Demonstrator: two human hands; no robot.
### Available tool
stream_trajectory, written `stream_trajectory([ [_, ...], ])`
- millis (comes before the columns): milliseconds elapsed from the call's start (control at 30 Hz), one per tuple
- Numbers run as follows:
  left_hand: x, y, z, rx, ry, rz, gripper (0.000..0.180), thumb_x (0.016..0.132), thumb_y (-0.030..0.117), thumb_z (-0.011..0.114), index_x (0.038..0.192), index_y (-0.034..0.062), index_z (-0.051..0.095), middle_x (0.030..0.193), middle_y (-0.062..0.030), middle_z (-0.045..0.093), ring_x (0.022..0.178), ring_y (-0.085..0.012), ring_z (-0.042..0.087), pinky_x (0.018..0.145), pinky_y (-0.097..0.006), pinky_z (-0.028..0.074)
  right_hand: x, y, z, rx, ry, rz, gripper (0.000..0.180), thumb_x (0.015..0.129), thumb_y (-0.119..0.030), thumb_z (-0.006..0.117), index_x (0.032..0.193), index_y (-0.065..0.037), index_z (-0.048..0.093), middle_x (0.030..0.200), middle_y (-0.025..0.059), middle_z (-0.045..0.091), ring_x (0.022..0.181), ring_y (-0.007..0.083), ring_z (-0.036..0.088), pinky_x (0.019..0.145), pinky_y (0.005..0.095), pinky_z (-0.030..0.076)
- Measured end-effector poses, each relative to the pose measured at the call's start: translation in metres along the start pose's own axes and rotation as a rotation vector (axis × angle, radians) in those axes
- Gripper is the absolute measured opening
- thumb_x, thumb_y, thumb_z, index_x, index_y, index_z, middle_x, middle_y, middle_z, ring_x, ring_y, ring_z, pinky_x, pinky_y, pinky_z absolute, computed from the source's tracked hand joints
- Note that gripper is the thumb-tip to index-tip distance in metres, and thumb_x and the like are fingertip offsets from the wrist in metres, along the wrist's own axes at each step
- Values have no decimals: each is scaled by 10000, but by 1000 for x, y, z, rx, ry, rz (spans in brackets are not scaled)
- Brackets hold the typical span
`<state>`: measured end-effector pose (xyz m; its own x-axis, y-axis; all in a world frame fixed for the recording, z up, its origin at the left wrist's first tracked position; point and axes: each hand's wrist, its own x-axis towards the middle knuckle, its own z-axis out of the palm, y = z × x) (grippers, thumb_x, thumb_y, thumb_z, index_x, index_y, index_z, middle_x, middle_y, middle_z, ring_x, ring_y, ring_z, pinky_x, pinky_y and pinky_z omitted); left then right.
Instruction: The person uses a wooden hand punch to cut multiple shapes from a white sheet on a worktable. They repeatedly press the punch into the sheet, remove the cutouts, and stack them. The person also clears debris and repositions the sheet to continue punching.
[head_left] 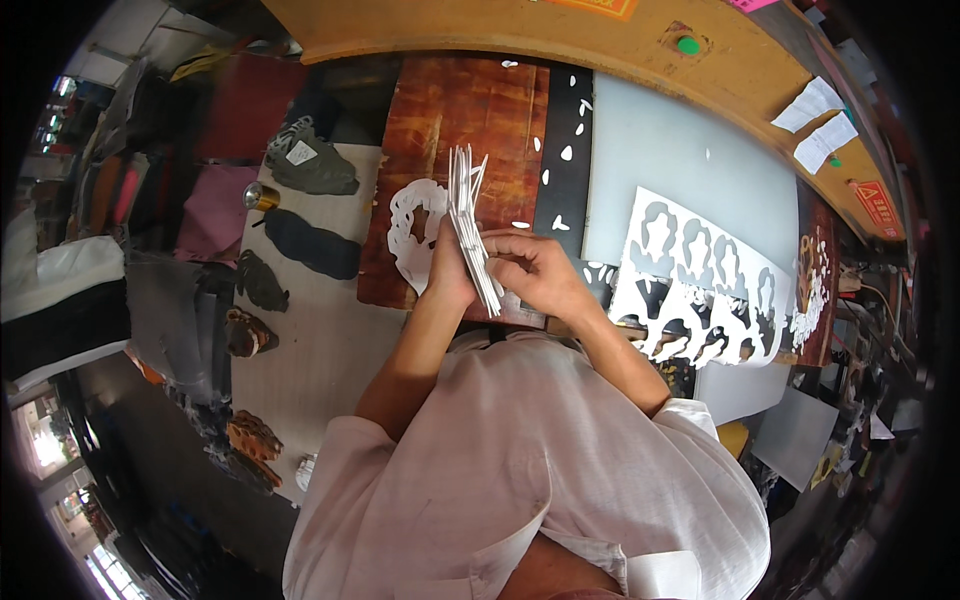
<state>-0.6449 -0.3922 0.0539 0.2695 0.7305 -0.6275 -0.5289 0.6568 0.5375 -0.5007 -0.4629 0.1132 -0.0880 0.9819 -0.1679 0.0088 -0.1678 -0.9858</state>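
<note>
A stack of thin white cut-out pieces [465,220] stands on edge between my two hands above a reddish-brown board [470,110]. My left hand [450,265] is closed around the stack's left side. With bent fingers, my right hand [540,272] grips its right edge low down; the fingertips are partly hidden. Just left of the stack, a loose pile of similar white pieces [405,228] lies on the board. To the right, a white sheet with shaped holes [690,255] rests partly on a pale cutting board [690,130], its near part torn into a web.
An orange-yellow machine beam [590,38] with a green button [688,45] spans the far side. White scraps dot a black strip [562,180]. At left, a light table [300,330] carries dark bundles [312,243], a metal tin [262,196] and brown pieces [254,437].
</note>
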Motion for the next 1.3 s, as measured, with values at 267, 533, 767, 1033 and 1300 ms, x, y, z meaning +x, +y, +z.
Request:
stream_trajectory([
  [267, -3, 13, 6, 24, -69, -101, 504, 1113, 530, 404, 1208, 79, 607, 1076, -162, 709, 945, -304, 753, 867, -447, 652, 1, 9, 13, -2, 84, -11, 301, 979, -30, 657, 1260, 47, 735, 1328, 150, 707, 1184, 216, 684, 1023, 342, 542],
  [533, 6, 14, -4, -89, -116, -94, 298, 1097, 421, 539, 972, 171, 644, 879, 33, 642, 782, -134, 642, 735, -334, 569, 0, 2, 23, 27, 144, 138, 318, 981, -21, 639, 1278, 49, 728, 1327, 146, 716, 1187, 215, 676, 1042, 337, 518],
  [767, 26, 20, -34, -41, -145, -104, 439, 1125, 481, 441, 1245, 121, 660, 1085, -37, 701, 920, -189, 672, 852, -369, 579, 5, 9, 37, 50, 122, 97, 337, 1013, -44, 614, 1324, 47, 706, 1308, 141, 735, 1173, 216, 683, 1047, 339, 517],
  [1033, 37, 124, -76, 144, 2, 119, 579, 1001, 720, 529, 974, 158, 666, 690, -17, 591, 545, -183, 586, 492, -354, 512, 36, 57, 38, 158, 169, 275, 380, 1024, -42, 595, 1377, 89, 642, 1292, 156, 734, 1142, 211, 716, 973, 330, 587],
  [1300, 41, 91, -133, 108, 213, 76, 571, 1099, 461, 524, 1435, 4, 588, 1293, -110, 706, 1128, -229, 703, 983, -391, 570, 49, 123, 62, 366, 199, 587, 435, 1007, -24, 590, 1429, 81, 597, 1294, 180, 714, 1111, 250, 740, 944, 348, 621],
])
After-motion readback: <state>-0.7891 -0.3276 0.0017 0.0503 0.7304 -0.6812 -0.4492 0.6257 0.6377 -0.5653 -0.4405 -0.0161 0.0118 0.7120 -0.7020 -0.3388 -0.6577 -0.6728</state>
